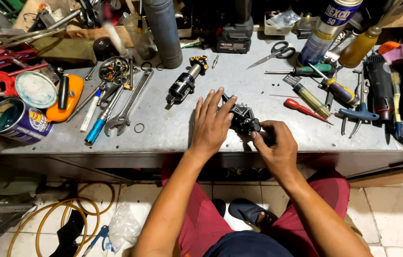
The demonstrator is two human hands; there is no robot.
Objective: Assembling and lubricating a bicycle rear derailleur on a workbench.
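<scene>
Paint tin (17,121): open, lying on its side at the 9 o'clock end of the table (173,131), a white lid (36,89) just above it.
Orange container (68,95): flat, just beside the lid, toward 3 o'clock of it.
Wrenches (126,107): two long ones lying slanted, near a blue-handled tool (98,127) and a small metal ring (139,127).
Shock absorber (186,81): black with a gold end, lying tilted at 11 o'clock from my left hand, apart from it.
Left hand (211,124): my fingers are spread flat and released, palm down; the fingertips touch the 9 o'clock side of the black part.
Black mechanical part (242,118): small and dark, resting on the table between my two hands, near the front edge.
Right hand (277,145): my fingers are pinched on the 4 o'clock end of the black part, thumb and forefinger closed against it.
Scissors (277,51): at 12 o'clock from my right hand, well apart.
Red screwdriver (305,110): at 2 o'clock from my right hand, with other screwdrivers (339,90) beyond it.
Spray can (326,29): upright at the back of the table.
</scene>
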